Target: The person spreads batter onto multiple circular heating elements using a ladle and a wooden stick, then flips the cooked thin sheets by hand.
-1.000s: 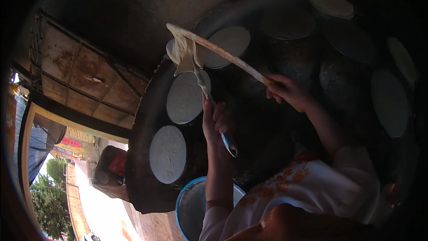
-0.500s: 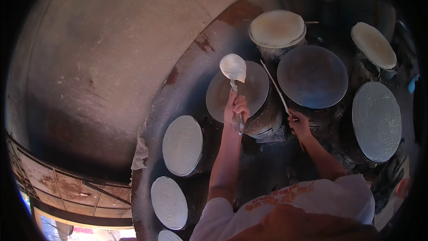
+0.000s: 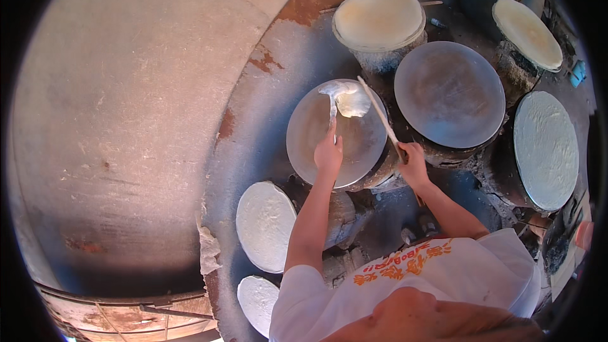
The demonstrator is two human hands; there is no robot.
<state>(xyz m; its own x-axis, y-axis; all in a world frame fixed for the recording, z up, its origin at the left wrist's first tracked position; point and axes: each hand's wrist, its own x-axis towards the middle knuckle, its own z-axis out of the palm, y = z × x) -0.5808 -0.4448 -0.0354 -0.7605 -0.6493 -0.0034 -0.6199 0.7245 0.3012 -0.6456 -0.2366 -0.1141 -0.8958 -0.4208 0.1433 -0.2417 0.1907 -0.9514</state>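
Observation:
My left hand (image 3: 329, 154) is closed round the handle of a ladle (image 3: 333, 92), which is tipped over a round flat griddle (image 3: 305, 136). Pale batter (image 3: 354, 103) spills from the ladle's bowl towards the griddle's upper part. In my right hand (image 3: 413, 163), closed, is a long thin wooden stick (image 3: 380, 113). It slants up and left past the griddle's right edge, its tip close to the batter. To the right stands a second round griddle (image 3: 449, 96), dark and with no batter on it.
Pale flatbreads on round griddles surround me: a stacked one (image 3: 379, 20) at the far side, one at far right (image 3: 527, 33), a batter-covered one (image 3: 546, 152) at right, and two at left (image 3: 266, 228) (image 3: 258, 304). A large curved surface (image 3: 139, 126) fills the left.
My left hand has turned the ladle over, and batter now pours out over the griddle. The stick has shifted slightly left, its tip closer to the ladle. The view has moved too.

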